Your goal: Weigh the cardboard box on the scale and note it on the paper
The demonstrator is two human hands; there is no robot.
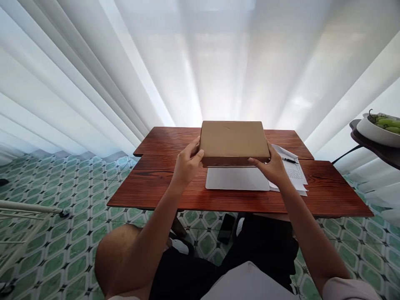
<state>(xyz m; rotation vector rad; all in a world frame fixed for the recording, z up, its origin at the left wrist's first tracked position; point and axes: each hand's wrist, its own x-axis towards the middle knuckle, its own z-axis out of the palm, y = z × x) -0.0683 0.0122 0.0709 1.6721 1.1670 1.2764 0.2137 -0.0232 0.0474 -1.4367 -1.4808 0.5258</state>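
Observation:
A flat brown cardboard box (233,139) is held up over the table between my two hands. My left hand (186,162) grips its left end, with the thumb at the near lower corner. On the other end, my right hand (273,166) is closed with its thumb along the front side; most of its fingers are hidden behind the box. Below the box lies a flat light-grey panel, perhaps a closed laptop (237,179), partly covered by it. Just right of that are white paper sheets (293,173) with writing and a black pen (289,160) on top.
The dark red wooden table (150,187) has a stepped outline. A dark phone (226,228) lies on the green tiled floor below. At right, a white bowl (379,132) of green produce sits on a dark stand. A white metal rack (29,207) is at left; white curtains (218,62) hang behind.

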